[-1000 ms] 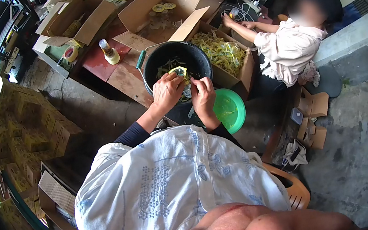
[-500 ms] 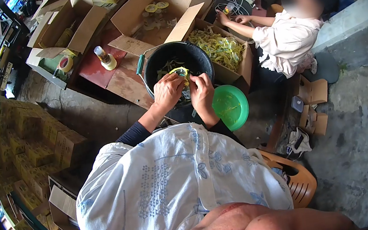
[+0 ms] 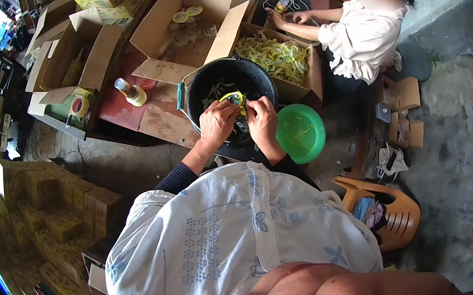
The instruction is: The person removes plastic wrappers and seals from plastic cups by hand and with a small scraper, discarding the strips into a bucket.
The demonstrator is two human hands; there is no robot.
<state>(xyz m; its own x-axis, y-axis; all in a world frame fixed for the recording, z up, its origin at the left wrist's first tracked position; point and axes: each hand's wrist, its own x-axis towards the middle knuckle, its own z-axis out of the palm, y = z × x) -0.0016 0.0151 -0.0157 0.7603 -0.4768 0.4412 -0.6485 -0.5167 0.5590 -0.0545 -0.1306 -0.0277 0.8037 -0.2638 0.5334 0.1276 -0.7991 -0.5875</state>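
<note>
Over a black bucket (image 3: 264, 84) I hold a small clear container with a yellow band (image 3: 232, 96) round its edge. My left hand (image 3: 219, 121) is closed around its left side. At the right, the fingers of my right hand (image 3: 262, 121) are pinched on the yellow band. My fingers partly cover the container, so its exact kind is hidden. Inside the bucket, under my hands, lie dark and pale thin scraps (image 3: 214, 91). A green basin (image 3: 319, 130) with some water and a few yellow bits stands right of my right hand.
Behind the bucket are an open carton (image 3: 163, 70) with yellow-lidded jars and a carton of yellow strips (image 3: 279, 61). A lamp-like bottle (image 3: 131, 92) stands on the red board. A co-worker (image 3: 363, 41) sits at right. An orange chair (image 3: 398, 218) and stacked cartons (image 3: 58, 201) flank me.
The camera view has shifted slightly. My hands keep nearly the same grip on the container above the bucket. The co-worker's hands still hold a small item.
</note>
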